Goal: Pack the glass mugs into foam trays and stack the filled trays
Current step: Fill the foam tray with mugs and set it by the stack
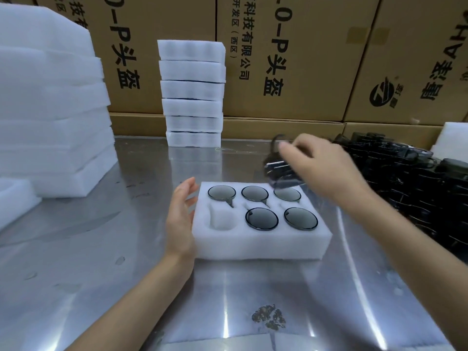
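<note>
While the left hand [180, 216] is resting flat-fingered against the foam tray [260, 243], the right hand [326, 168] is grasping a dark glass mug [279, 171] over its far right.

A foam tray [260, 239] sat mid-tabletop [101, 274]; stacked trays [193, 93] stood behind it, loose mugs [417, 178] to its right.

Shiny stainless steel tabletop [76, 249], scuffed and smudged, with streaky glare from overhead light and a dark worn patch [269, 317] near the front edge. Behind it there's a wall of big brown cardboard cartons [298, 59] printed with black Chinese text, plus a round black logo [382, 91] on the right one.
</note>
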`<state>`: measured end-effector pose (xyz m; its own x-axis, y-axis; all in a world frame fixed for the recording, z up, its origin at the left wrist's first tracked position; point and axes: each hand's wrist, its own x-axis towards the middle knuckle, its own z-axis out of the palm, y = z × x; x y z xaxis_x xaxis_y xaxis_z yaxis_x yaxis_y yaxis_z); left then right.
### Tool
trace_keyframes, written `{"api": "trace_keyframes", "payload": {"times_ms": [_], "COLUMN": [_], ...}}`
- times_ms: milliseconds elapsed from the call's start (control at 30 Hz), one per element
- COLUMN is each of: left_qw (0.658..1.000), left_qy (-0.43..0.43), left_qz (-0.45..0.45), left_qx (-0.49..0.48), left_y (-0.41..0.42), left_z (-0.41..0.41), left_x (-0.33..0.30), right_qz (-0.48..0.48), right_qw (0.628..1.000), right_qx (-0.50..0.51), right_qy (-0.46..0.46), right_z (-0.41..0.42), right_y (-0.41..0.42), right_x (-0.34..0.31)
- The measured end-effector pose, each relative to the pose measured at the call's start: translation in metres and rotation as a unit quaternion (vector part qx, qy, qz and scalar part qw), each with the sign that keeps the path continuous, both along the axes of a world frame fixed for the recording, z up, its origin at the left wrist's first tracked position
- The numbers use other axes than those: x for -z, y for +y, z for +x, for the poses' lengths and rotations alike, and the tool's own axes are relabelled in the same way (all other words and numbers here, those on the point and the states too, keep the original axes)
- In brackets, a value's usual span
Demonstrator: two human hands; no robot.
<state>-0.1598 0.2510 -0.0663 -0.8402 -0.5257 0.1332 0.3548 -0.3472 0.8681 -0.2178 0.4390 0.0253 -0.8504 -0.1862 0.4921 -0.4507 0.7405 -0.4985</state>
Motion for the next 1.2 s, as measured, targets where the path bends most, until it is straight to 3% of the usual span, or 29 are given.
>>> {"api": "trace_keyframes", "payload": {"times_ms": [167, 400, 733, 800, 900, 1033, 1100, 1200], "left_qw": [1.0, 1.0, 0.999, 0.997, 0.995, 0.964, 0.94, 0.939], "left_qy": [0.024, 0.018, -0.028, -0.042, -0.042, 0.032, 0.052, 0.041], "left_qz": [0.004, 0.024, -0.037, -0.056, -0.085, -0.263, -0.336, -0.338], "left_qx": [-0.016, 0.004, 0.005, 0.016, 0.02, -0.019, -0.002, 0.043], "left_y": [-0.003, -0.004, -0.004, -0.007, -0.014, -0.02, -0.022, -0.02], "left_z": [-0.003, -0.003, -0.003, -0.004, -0.005, 0.005, 0.008, 0.009], "left_x": [0.003, 0.002, 0.005, 0.008, 0.011, 0.011, 0.017, 0.025], "right_qz": [0.117, 0.218, 0.337, 0.326, 0.237, 0.114, 0.117, 0.134], "right_qw": [0.989, 0.973, 0.941, 0.945, 0.97, 0.98, 0.972, 0.97], "right_qx": [-0.081, -0.07, -0.029, -0.032, -0.055, -0.164, -0.198, -0.204], "right_qy": [-0.039, -0.002, -0.005, -0.016, -0.016, -0.024, -0.04, -0.02], "right_z": [0.021, 0.019, 0.024, 0.025, 0.026, 0.031, 0.034, 0.033], "right_y": [-0.061, -0.093, -0.105, -0.098, -0.079, -0.05, -0.041, -0.039], "right_x": [0.017, 0.043, 0.042, 0.04, 0.037, 0.046, 0.06, 0.079]}}
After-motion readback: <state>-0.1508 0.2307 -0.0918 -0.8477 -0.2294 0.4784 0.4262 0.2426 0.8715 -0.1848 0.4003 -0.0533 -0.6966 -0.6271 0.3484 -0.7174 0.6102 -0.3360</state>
